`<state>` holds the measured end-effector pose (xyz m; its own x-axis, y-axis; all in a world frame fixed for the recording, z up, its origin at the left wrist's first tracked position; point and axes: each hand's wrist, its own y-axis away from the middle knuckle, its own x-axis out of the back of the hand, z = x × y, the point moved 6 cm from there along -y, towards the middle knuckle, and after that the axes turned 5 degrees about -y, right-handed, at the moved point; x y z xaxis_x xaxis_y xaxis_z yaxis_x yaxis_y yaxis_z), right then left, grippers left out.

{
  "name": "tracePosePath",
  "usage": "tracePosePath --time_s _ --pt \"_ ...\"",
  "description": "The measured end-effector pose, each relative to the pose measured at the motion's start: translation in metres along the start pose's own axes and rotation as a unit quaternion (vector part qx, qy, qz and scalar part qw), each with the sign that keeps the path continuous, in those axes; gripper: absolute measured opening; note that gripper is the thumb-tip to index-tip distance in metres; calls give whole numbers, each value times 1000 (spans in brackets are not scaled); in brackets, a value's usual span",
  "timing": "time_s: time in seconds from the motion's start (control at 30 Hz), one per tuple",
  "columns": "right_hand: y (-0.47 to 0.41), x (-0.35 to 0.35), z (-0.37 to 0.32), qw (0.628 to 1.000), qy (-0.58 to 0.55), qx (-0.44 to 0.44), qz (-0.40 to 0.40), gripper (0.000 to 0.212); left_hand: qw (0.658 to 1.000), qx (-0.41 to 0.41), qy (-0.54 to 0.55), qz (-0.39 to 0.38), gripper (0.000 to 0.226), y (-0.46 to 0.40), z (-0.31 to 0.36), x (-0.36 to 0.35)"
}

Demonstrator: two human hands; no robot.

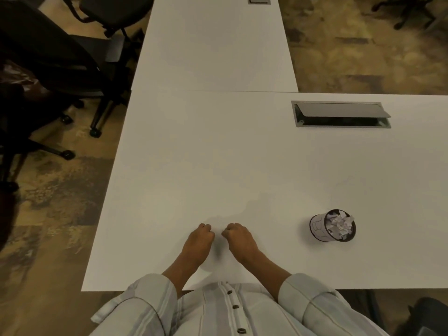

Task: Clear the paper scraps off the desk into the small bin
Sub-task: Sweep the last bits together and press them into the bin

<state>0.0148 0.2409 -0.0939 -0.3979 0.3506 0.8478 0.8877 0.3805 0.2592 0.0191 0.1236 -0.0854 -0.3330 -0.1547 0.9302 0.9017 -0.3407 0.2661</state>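
Right of both hands: small bin [333,226] upright on desk [218,154], paper scraps [339,223] inside, right hand [238,236] nearer. Left hand [200,237] alongside. Both fists curled, nothing visibly held. No loose scraps seen.

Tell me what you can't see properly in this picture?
- Head view: the curled fingers of the left hand and right hand hide their palms, so any scrap inside is unseen.
- The crumpled white paper scraps hide the bottom of the small round white bin.
- The raised grey flap hides the inside of the desk's cable hatch.
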Motion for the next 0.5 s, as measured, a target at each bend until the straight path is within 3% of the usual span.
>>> tracePosePath --time_s 0.2,0.5 --pt "7 25 23 958 -230 -145 87 14 974 118 181 60 17 -13 -12 16" --pt "57 124 65 847 -392 -240 268 10 952 32 284 113 14 -68 84 80"
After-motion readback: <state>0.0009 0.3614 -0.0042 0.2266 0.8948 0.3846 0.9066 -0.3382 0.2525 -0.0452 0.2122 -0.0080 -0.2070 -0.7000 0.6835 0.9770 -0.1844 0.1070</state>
